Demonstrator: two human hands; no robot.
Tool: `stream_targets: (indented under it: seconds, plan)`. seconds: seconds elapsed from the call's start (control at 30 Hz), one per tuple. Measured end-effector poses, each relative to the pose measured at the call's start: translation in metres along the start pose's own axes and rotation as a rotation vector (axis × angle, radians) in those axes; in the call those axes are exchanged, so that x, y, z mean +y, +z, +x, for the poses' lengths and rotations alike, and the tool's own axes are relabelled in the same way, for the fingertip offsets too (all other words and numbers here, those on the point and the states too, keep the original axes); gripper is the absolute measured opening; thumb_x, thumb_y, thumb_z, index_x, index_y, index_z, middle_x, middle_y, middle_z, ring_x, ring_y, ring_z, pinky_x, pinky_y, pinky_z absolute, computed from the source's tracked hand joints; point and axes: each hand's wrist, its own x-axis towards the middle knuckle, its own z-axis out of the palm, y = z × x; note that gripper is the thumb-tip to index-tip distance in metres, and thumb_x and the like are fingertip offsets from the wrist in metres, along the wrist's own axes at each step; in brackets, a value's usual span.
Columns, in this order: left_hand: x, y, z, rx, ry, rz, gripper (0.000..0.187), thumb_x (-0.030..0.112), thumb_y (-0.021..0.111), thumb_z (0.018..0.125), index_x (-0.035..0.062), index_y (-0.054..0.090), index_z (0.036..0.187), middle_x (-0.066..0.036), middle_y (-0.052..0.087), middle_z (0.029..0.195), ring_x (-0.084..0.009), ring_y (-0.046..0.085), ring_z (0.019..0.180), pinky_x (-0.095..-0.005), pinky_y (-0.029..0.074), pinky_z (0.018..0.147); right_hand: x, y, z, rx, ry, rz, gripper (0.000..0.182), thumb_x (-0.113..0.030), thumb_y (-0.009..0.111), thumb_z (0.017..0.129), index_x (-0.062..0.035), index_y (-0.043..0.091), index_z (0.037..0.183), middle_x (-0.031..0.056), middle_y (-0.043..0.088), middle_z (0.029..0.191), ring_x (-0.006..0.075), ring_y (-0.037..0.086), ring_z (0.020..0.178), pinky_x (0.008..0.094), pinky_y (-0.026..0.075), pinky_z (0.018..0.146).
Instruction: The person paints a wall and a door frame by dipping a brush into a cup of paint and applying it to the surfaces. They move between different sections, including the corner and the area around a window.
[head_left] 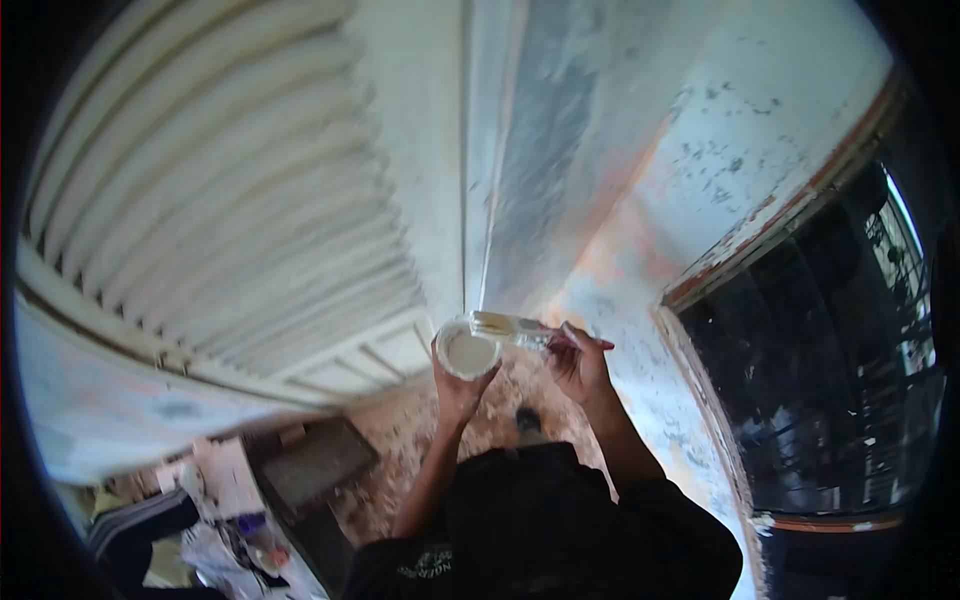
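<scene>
louvred shutter (230, 190) | dark window (820, 370) | scuffed wall (700, 170) | floor clutter (230, 530)

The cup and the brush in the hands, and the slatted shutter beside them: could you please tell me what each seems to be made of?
The cup in the left hand looks like thin white plastic, smooth, with pale paint inside; paper is possible. The brush in the right hand has pale bristles; its handle is too blurred to judge. The shutter looks like painted wood, matte white, with evenly spaced slats.
</scene>
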Motion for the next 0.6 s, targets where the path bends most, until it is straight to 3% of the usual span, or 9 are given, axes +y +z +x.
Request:
stream_targets:
  seconds: [0.07,0.1,0.2,0.27,0.37,0.47,0.53,0.6]
  plan:
    - [-0.034,-0.014,0.008,0.017,-0.121,-0.086,0.069,0.013,0.082,0.069,-0.0021,0.040,0.122,-0.013,0.054,0.112,-0.0219,0.054,0.104,-0.0343,0.044,0.091,0.006,0.016,0.019,-0.060,-0.042,0.033,0.019,-0.018,0.055,0.093,-0.0001,0.061,0.095,0.0137,0.068,0.091,0.0196,0.068,0.072,0.0276,0.058,0.061]
    - [0.009,0.045,0.027,0.033,-0.052,-0.011,0.068,0.013,0.082,0.068,-0.0025,0.042,0.121,-0.013,0.055,0.112,-0.0218,0.054,0.104,-0.0341,0.043,0.092,-0.060,0.020,0.025,-0.082,-0.151,0.122,0.033,-0.020,0.053,0.094,0.0083,0.056,0.111,0.0134,0.068,0.087,0.0226,0.066,0.068,0.0274,0.058,0.060]
    - [0.008,0.109,0.039,0.082,-0.012,-0.086,0.068,0.013,0.082,0.069,-0.0023,0.042,0.122,-0.012,0.055,0.112,-0.0213,0.054,0.104,-0.0336,0.043,0.093,-0.161,0.063,0.033,-0.116,-0.487,-0.085,0.011,-0.019,0.055,0.093,-0.0078,0.057,0.095,0.0118,0.066,0.089,0.0216,0.066,0.070,0.0310,0.056,0.059]
    - [0.016,0.143,0.050,0.102,-0.008,-0.146,0.066,0.014,0.082,0.069,-0.0021,0.044,0.120,-0.011,0.056,0.111,-0.0201,0.055,0.102,-0.0333,0.044,0.092,-0.234,0.106,0.043,-0.245,-0.705,-0.213,0.011,-0.019,0.057,0.091,-0.0096,0.058,0.097,0.0116,0.065,0.096,0.0206,0.065,0.078,0.0346,0.054,0.069]
    - [0.029,0.165,0.054,0.124,0.027,-0.133,0.058,0.013,0.082,0.069,-0.0018,0.049,0.115,-0.009,0.058,0.106,-0.0188,0.057,0.097,-0.0325,0.045,0.088,-0.320,0.179,0.052,-0.344,-0.920,-0.322,0.023,-0.020,0.058,0.090,-0.0067,0.058,0.109,0.0141,0.064,0.104,0.0244,0.065,0.087,0.0371,0.054,0.079]
    - [0.031,0.169,0.045,0.101,0.017,-0.125,0.056,0.011,0.081,0.069,-0.0015,0.050,0.114,-0.009,0.059,0.104,-0.0181,0.057,0.094,-0.0319,0.046,0.086,-0.389,0.243,0.066,-0.407,-1.142,-0.384,0.024,-0.019,0.059,0.090,-0.0009,0.060,0.105,0.0144,0.063,0.106,0.0281,0.065,0.094,0.0396,0.055,0.085]
    - [0.028,0.169,0.037,0.119,0.025,-0.101,0.055,0.010,0.080,0.069,-0.0014,0.050,0.114,-0.009,0.059,0.103,-0.0180,0.057,0.094,-0.0317,0.046,0.086,-0.418,0.283,0.064,-0.422,-1.274,-0.375,0.027,-0.006,0.067,0.083,0.0052,0.057,0.104,0.0141,0.062,0.101,0.0273,0.065,0.091,0.0378,0.059,0.082]
    - [0.017,0.166,0.029,0.130,0.010,-0.111,0.055,0.009,0.080,0.069,-0.0013,0.050,0.114,-0.009,0.059,0.103,-0.0182,0.058,0.094,-0.0316,0.046,0.085,-0.443,0.300,0.074,-0.464,-1.352,-0.371,0.026,-0.004,0.069,0.081,0.0072,0.055,0.099,0.0169,0.063,0.096,0.0263,0.067,0.084,0.0360,0.061,0.074]
